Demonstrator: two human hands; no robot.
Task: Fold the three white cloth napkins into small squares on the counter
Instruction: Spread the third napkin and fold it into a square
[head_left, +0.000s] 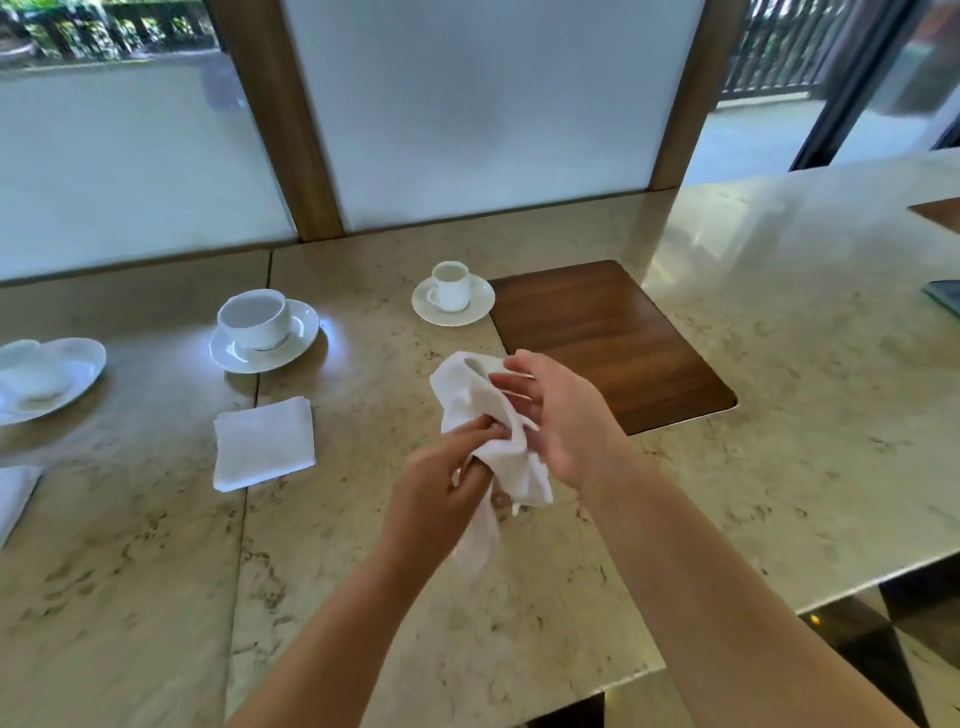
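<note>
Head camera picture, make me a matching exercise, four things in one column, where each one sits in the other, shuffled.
Things:
1. crumpled white cloth napkin
2. folded square white napkin
3. small white espresso cup
4. wide white teacup

Places:
A. flat on the stone counter, left of the hands
B. on a saucer beside the dark wooden inlay
C. held up in the left hand and right hand
D. on the larger saucer farther left

Pairs: 1-C, 2-A, 3-B, 4-D

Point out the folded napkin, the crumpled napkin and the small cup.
folded napkin (265, 444), head view, middle of top face
crumpled napkin (485, 410), head view, upper bunched part
small cup (451, 287), head view, outer wall
</note>
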